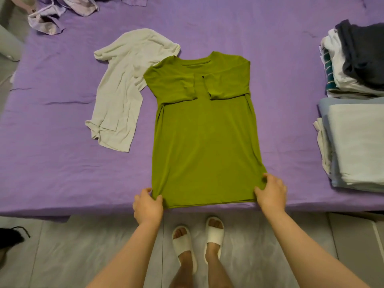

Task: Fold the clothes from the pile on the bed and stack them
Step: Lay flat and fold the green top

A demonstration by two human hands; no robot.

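Observation:
An olive-green T-shirt [205,138] lies flat on the purple bed [52,159], collar away from me, both sleeves folded in across the chest. My left hand [147,205] pinches its near left hem corner. My right hand [271,194] pinches the near right hem corner. A crumpled pale grey-white shirt [122,90] lies to the left, its edge tucked under the green shirt's shoulder. At the right edge stand two stacks of folded clothes: a far stack [353,65] topped by a dark garment and a near stack [357,142] of pale blue and white pieces.
Unfolded lilac and white clothes [54,15] lie bunched at the far left corner of the bed. The bed's near edge runs just under my hands. Below it is grey floor with my feet in white slippers [197,242]. A black object [10,238] sits at the left.

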